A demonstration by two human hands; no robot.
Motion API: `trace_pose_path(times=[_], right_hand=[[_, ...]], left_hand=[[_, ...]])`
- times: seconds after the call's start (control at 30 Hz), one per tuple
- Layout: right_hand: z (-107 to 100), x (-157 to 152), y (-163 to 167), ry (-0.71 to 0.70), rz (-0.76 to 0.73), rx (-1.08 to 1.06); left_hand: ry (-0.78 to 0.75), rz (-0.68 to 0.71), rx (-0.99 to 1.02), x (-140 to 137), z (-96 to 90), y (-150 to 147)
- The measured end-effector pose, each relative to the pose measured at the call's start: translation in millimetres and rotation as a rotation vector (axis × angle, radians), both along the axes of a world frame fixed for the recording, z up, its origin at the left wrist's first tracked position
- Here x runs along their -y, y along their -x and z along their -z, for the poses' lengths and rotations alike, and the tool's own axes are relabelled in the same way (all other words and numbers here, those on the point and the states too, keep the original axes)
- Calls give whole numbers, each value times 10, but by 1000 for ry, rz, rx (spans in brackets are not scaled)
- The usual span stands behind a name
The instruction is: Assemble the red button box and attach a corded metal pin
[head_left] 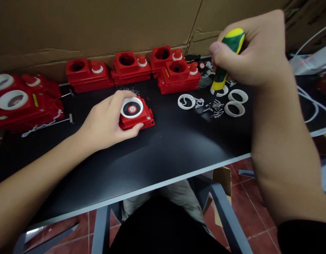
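Note:
On the black table my left hand (106, 120) grips a red housing (147, 118), thumb at its near side and fingers around the far left. A white ring (123, 114) sits on that housing, around a black disc (132, 109) with a red and white centre. My right hand (250, 56) is raised at the right, closed around the green and yellow handle of a screwdriver (233, 41). The handle points down toward the small parts, and its tip is hard to make out. Below it lies a pile of small screws (217, 108).
Several red housings (131, 72) line the cardboard wall (99, 28). More red units with white rings (22, 102) stand at the left, near T-shaped metal rods (71, 118). Loose white rings (234, 113) lie by the screws. A white cable (318, 109) loops at the right.

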State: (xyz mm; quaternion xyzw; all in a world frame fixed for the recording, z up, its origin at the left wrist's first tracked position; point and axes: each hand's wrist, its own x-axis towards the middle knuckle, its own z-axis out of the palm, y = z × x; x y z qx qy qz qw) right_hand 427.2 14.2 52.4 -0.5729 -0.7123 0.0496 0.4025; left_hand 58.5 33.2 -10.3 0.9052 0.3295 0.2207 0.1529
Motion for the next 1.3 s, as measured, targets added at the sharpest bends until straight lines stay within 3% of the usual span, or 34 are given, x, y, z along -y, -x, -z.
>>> trace_pose_path(times=[0.4, 0.53, 0.77, 1.07, 1.3], right_hand=[[59, -66, 62, -251, -155, -412], [94, -124, 70, -272, -177, -528], [116, -227, 209, -207, -167, -651], [-68, -538, 523, -23, -125, -707], [261, -451, 739, 140, -129, -822]], left_hand=[[1, -20, -4, 7, -1, -7], [-18, -2, -6, 7, -1, -9], [-104, -1, -40, 11, 33, -19], [-6, 123, -37, -34, -4, 22], [46, 206, 14, -38, -12, 39]])
